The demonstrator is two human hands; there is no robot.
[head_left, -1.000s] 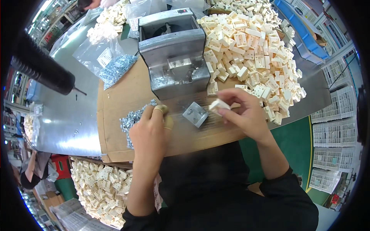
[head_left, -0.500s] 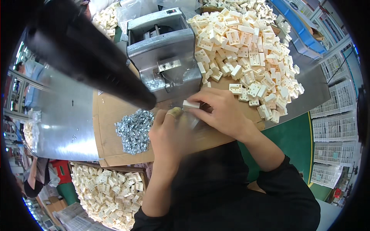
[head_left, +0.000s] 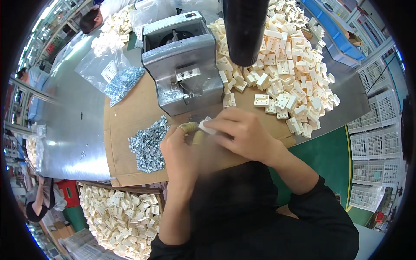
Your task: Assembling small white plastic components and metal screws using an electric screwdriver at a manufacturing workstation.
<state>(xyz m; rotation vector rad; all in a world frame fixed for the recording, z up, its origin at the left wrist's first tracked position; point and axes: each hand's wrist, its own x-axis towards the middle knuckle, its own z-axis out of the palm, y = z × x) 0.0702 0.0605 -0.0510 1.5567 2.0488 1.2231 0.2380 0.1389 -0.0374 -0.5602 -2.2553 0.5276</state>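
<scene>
My right hand [head_left: 242, 131] pinches a small white plastic block [head_left: 207, 125] between thumb and fingers, above the cardboard in front of the grey metal machine [head_left: 184, 69]. Close against the block's left side is my left hand [head_left: 180, 149], its fingers curled, with yellow covers on two fingertips. Part of that hand is smeared by motion, and what it pinches, if anything, cannot be made out. Beside it lies a heap of small silvery metal pieces [head_left: 149, 147], perhaps nuts. A black cylindrical tool [head_left: 245, 32] hangs over the right side of the machine.
Cream plastic blocks [head_left: 281, 69] are heaped at the right. More fill a box [head_left: 121, 221] at lower left. A clear bag of metal pieces [head_left: 123, 84] lies left of the machine. White crates [head_left: 375, 138] stand at far right; another person [head_left: 41, 199] is at far left.
The black hanging tool has swung from the left, over the metal pieces, to the upper right. Both hands stay together; the white block has tilted and shifted slightly left.
</scene>
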